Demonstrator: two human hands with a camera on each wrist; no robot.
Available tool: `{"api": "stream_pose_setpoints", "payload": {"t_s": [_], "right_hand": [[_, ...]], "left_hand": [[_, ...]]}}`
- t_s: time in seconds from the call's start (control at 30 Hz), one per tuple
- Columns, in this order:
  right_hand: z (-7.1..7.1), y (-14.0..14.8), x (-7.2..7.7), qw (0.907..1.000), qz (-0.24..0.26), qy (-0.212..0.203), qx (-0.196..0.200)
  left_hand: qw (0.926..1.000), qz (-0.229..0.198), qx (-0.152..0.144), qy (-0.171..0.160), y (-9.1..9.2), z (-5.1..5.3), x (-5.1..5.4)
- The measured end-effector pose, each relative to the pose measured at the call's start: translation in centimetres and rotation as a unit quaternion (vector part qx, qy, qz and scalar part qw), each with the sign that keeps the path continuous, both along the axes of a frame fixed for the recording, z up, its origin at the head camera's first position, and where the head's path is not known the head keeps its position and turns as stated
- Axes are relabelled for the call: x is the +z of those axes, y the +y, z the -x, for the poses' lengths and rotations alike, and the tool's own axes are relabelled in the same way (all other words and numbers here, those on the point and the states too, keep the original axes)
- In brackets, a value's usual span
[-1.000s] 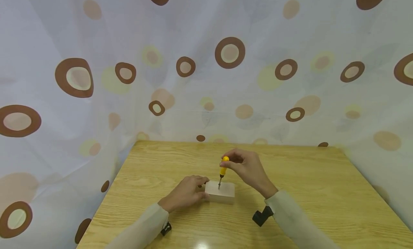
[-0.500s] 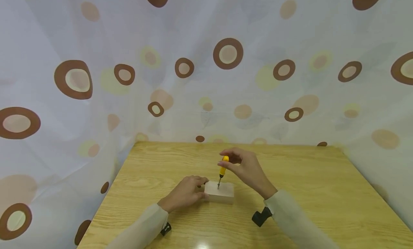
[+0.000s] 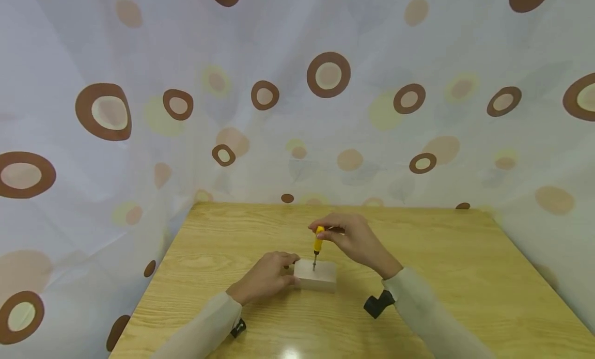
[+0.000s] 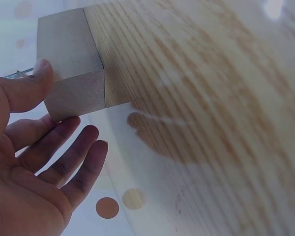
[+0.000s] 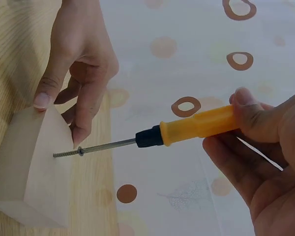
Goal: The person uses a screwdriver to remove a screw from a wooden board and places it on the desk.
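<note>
A pale wooden block (image 3: 316,283) lies on the table, and my left hand (image 3: 265,278) pinches its left end between thumb and fingers. In the left wrist view the thumb (image 4: 29,91) presses one face of the block while the last fingers stay off it. A screw (image 5: 66,154) stands in the block's top face, with much of its thread showing. My right hand (image 3: 357,240) grips the yellow handle of a screwdriver (image 5: 196,126) by its upper end. The screwdriver's tip meets the screw head, and its shaft runs roughly in line with the screw.
The wood-grain tabletop (image 3: 418,255) spreads around the block on all sides. A white curtain (image 3: 353,126) with brown and beige spots hangs behind and at both sides. A black wrist mount (image 3: 378,303) sits at the right sleeve, low over the table.
The screwdriver handle has shifted slightly left and stands more upright. My right fingers, lifted a little half a second ago, now close round the handle. The left hand and the block stay in place.
</note>
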State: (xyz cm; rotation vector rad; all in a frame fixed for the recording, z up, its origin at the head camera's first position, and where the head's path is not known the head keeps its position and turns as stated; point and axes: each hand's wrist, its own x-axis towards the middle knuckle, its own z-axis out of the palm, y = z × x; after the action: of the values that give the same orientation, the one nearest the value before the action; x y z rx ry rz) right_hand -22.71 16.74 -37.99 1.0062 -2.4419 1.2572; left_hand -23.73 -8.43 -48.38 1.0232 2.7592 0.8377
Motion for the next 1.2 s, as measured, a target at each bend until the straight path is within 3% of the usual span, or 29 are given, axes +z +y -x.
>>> {"api": "stream_pose_setpoints", "payload": {"t_s": [0.1, 0.3, 0.57, 0.87, 1.07, 1.2], "right_hand": [[0.0, -0.1, -0.2, 0.9999, 0.005, -0.011, -0.012], [-0.3, -0.3, -1.2, 0.9963, 0.03, -0.027, -0.075], [0.1, 0.1, -0.9, 0.9992, 0.029, -0.012, -0.023], [-0.3, -0.4, -1.5, 0.9947, 0.049, 0.009, -0.091], [-0.2, 0.0, -1.0, 0.9984, 0.032, -0.002, -0.047], [-0.1, -0.1, -1.1, 0.9983, 0.021, -0.02, -0.05]], "left_hand": [[1.0, -0.001, -0.001, 0.001, 0.0, 0.1, 0.0], [1.0, 0.005, 0.003, -0.006, -0.1, 0.1, -0.4], [1.0, 0.004, 0.002, 0.001, -0.2, 0.1, -0.1], [1.0, 0.002, -0.003, -0.003, 0.0, 0.5, -0.5], [0.9999, 0.002, 0.002, -0.012, 0.0, 0.4, -0.3], [0.9999, -0.003, 0.0, -0.01, 0.0, 0.3, -0.1]]}}
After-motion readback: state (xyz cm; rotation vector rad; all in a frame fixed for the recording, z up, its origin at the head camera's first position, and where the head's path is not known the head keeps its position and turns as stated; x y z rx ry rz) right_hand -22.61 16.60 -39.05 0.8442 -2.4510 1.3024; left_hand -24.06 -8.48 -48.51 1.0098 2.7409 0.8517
